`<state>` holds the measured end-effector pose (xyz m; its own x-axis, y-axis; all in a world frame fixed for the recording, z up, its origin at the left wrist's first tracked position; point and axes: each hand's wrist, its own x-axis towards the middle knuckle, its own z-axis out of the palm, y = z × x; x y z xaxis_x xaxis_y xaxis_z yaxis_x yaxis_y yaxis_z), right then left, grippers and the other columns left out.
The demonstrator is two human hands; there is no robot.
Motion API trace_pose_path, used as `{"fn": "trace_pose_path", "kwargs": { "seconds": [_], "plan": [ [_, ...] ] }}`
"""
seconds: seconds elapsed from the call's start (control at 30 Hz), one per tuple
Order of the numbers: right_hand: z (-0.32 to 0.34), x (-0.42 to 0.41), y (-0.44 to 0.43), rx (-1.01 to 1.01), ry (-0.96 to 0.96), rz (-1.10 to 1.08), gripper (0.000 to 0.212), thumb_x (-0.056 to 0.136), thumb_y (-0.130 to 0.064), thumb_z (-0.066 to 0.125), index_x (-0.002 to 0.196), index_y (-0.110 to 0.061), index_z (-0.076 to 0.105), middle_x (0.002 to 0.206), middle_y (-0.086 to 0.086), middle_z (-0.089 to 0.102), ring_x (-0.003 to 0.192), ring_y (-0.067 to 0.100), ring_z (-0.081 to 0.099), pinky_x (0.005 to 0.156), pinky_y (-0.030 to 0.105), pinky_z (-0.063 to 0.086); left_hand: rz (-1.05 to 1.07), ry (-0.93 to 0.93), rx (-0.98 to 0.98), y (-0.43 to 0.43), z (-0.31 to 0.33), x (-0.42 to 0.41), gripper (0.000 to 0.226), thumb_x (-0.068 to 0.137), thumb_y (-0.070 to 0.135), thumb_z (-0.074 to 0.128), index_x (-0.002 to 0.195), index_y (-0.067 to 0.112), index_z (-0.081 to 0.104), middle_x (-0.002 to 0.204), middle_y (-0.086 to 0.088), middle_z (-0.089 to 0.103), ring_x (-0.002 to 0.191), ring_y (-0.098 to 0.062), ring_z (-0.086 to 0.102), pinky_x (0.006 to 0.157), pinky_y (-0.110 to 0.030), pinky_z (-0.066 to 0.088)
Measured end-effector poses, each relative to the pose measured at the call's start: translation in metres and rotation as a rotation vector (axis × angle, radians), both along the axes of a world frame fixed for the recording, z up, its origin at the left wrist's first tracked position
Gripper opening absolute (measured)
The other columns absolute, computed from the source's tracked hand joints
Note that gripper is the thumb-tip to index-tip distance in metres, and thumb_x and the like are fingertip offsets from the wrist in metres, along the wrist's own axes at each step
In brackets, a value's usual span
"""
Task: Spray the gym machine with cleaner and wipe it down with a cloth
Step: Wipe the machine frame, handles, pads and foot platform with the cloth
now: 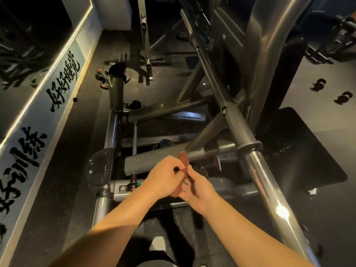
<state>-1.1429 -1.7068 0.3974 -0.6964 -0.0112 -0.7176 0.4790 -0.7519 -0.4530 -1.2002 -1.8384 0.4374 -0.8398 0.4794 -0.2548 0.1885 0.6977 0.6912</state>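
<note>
1. Pale wall band (44, 120), ten o'clock: black brush characters "好好睡觉".
2. Same band, eight o'clock: "好好训练".
3. Black panel (308, 160), three o'clock: faint small print, unreadable.

The scene is dimly lit, in a warm yellowish cast. A hard white glare is seen low on the bar (258, 170), with softer sheen spread along its upper length. A thin bright strip (57, 60) is seen far left of the bar. The floor (73, 160) between them is sunk in shadow. Straight lines are bowed toward the edges, and the forearms (119, 224), lower left of the bar, are blurred.
</note>
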Motion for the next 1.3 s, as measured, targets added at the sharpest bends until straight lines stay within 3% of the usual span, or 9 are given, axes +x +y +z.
{"fn": "trace_pose_path", "kwargs": {
  "seconds": [0.23, 0.3, 0.43, 0.53, 0.67, 0.8, 1.0, 1.17, 1.3],
  "plan": [
    [-0.053, -0.046, 0.025, 0.215, -0.098, -0.284, 0.032, 0.111, -0.028, 0.044, 0.129, -0.014, 0.066, 0.103, 0.011, 0.076, 0.089, 0.023, 0.071, 0.080, 0.038, 0.058, 0.048, -0.005, 0.067, 0.021, -0.047, -0.047, 0.013, 0.098, 0.031, 0.066, 0.101, 0.022, 0.075, 0.097, 0.013, 0.061, 0.082, -0.003, 0.059, 0.075, -0.014, 0.042],
    [-0.071, -0.061, 0.039, 0.448, -0.147, -0.420, 0.032, 0.104, -0.029, 0.053, 0.127, -0.012, 0.068, 0.104, 0.011, 0.072, 0.092, 0.025, 0.068, 0.084, 0.040, 0.057, 0.132, -0.028, 0.072, 0.033, -0.074, -0.066, 0.017, 0.099, 0.029, 0.065, 0.113, 0.019, 0.070, 0.110, 0.006, 0.058, 0.092, -0.008, 0.055, 0.088, -0.023, 0.040],
    [-0.098, -0.086, 0.078, 0.890, -0.252, -0.597, 0.033, 0.104, -0.025, 0.059, 0.135, -0.016, 0.065, 0.123, 0.002, 0.067, 0.110, 0.018, 0.062, 0.096, 0.031, 0.048, 0.185, -0.101, 0.040, 0.056, -0.133, -0.093, 0.025, 0.098, 0.031, 0.066, 0.120, 0.020, 0.063, 0.119, -0.003, 0.059, 0.102, -0.022, 0.061, 0.093, -0.034, 0.048],
    [-0.138, -0.114, 0.108, 1.256, -0.208, -0.358, 0.038, 0.105, -0.017, 0.055, 0.143, -0.016, 0.060, 0.150, 0.005, 0.054, 0.136, 0.025, 0.052, 0.113, 0.031, 0.034, 0.125, 0.006, -0.069, 0.076, -0.173, -0.113, 0.040, 0.096, 0.034, 0.069, 0.131, 0.016, 0.060, 0.132, -0.007, 0.056, 0.125, -0.030, 0.051, 0.107, -0.047, 0.043],
    [-0.209, -0.133, 0.106, 1.664, -0.160, 0.102, 0.049, 0.108, -0.015, 0.045, 0.157, -0.014, 0.041, 0.172, 0.012, 0.011, 0.159, 0.034, -0.001, 0.127, 0.033, -0.001, 0.087, 0.130, -0.235, 0.092, -0.219, -0.136, 0.068, 0.094, 0.048, 0.068, 0.150, 0.019, 0.044, 0.157, -0.010, 0.037, 0.145, -0.033, 0.030, 0.119, -0.049, 0.030],
    [-0.236, -0.131, 0.100, 1.828, -0.138, 0.121, 0.055, 0.109, -0.019, 0.041, 0.163, -0.022, 0.028, 0.173, 0.003, -0.003, 0.157, 0.032, -0.017, 0.129, 0.043, 0.004, 0.000, 0.263, -0.270, 0.098, -0.261, -0.152, 0.081, 0.092, 0.056, 0.067, 0.158, 0.022, 0.034, 0.163, -0.012, 0.031, 0.149, -0.034, 0.024, 0.120, -0.050, 0.026],
    [-0.251, -0.130, 0.135, 2.014, -0.078, -0.002, 0.055, 0.105, -0.026, 0.046, 0.159, -0.022, 0.036, 0.173, -0.001, 0.011, 0.159, 0.027, -0.012, 0.128, 0.045, 0.016, -0.078, 0.400, -0.248, 0.097, -0.285, -0.167, 0.083, 0.085, 0.062, 0.071, 0.151, 0.019, 0.045, 0.154, -0.012, 0.043, 0.142, -0.035, 0.035, 0.115, -0.050, 0.031],
    [-0.270, -0.135, 0.150, 2.056, 0.056, -0.104, 0.051, 0.107, -0.032, 0.041, 0.156, -0.021, 0.043, 0.173, -0.001, 0.014, 0.159, 0.027, -0.011, 0.127, 0.056, 0.011, -0.170, 0.470, -0.384, 0.097, -0.273, -0.178, 0.086, 0.078, 0.079, 0.065, 0.140, 0.022, 0.050, 0.131, -0.009, 0.058, 0.123, -0.032, 0.053, 0.108, -0.044, 0.036],
    [-0.283, -0.139, 0.154, 2.078, 0.163, -0.215, 0.049, 0.107, -0.034, 0.039, 0.155, -0.024, 0.044, 0.173, -0.004, 0.015, 0.160, 0.024, -0.011, 0.125, 0.061, 0.012, -0.243, 0.495, -0.531, 0.101, -0.251, -0.182, 0.093, 0.074, 0.085, 0.062, 0.141, 0.023, 0.046, 0.129, -0.010, 0.058, 0.116, -0.034, 0.060, 0.102, -0.043, 0.043]
  ]
}}
